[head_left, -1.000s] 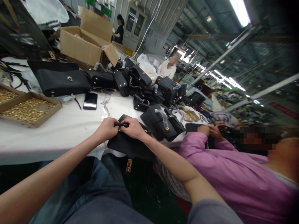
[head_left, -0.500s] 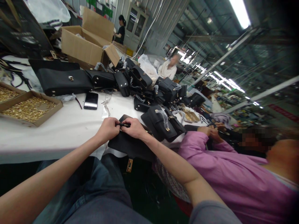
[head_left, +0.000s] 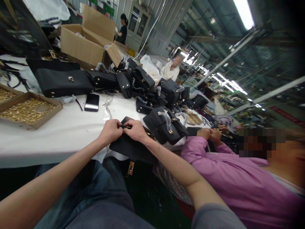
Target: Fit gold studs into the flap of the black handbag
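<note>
At your far left, a cardboard tray (head_left: 49, 118) of small gold fittings sits on the white table (head_left: 71, 136), with a dark phone (head_left: 91, 102) lying to its right. Your left hand (head_left: 110, 131) pinches a small dark strip (head_left: 126, 126) at the upper part of a black bag (head_left: 133, 148), which lies at the table's near edge. Your right hand (head_left: 136, 130) grips the same strip, fingertips close to your left's. Just beyond stands another bag (head_left: 156, 125), near a co-worker's pink sleeve (head_left: 194, 146).
</note>
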Tool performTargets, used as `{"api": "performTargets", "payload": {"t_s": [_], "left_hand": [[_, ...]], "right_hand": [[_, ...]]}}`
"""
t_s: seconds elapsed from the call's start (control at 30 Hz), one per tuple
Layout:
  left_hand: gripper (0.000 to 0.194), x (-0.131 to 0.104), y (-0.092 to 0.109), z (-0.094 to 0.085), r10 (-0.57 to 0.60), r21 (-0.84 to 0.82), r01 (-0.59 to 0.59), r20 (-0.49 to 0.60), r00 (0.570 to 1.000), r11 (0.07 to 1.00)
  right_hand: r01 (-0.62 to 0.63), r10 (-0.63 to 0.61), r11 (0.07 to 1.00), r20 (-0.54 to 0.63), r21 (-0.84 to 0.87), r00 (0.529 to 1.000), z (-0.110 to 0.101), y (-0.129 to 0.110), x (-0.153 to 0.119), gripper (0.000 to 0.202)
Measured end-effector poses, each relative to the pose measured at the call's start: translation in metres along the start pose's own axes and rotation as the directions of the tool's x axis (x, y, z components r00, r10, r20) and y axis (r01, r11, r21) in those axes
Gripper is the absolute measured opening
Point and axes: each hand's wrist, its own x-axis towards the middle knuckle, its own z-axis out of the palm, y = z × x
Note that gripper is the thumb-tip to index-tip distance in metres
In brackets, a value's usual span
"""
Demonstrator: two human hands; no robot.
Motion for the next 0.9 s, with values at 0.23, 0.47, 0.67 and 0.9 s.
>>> {"api": "performTargets", "payload": {"t_s": [0.23,0.47,0.67,0.9], "left_hand": [[0.019,-0.001,-0.005,-0.009,0.036,-0.067,-0.031,0.069,0.997,0.997],[0.022,-0.01,0.005,-0.01,0.122,0.039,-0.123,0.01,0.992,0.992],[0.022,-0.013,0.007,-0.009,0.137,0.146,-0.137,0.014,0.991,0.98],[0.021,-0.014,0.014,-0.018,0.121,0.162,-0.133,0.085,0.989,0.978]], "right_hand": [[-0.001,0.001,1.0,0.028,-0.01,1.0,-0.002,-0.003,0.001,0.016],[0.127,-0.119,0.99,0.134,-0.054,0.984,-0.017,-0.005,0.004,0.018],[0.216,-0.2,0.971,0.149,-0.102,0.968,-0.02,-0.004,0.005,0.015],[0.189,-0.185,0.982,0.165,-0.013,0.969,-0.018,0.002,0.009,0.015]]}}
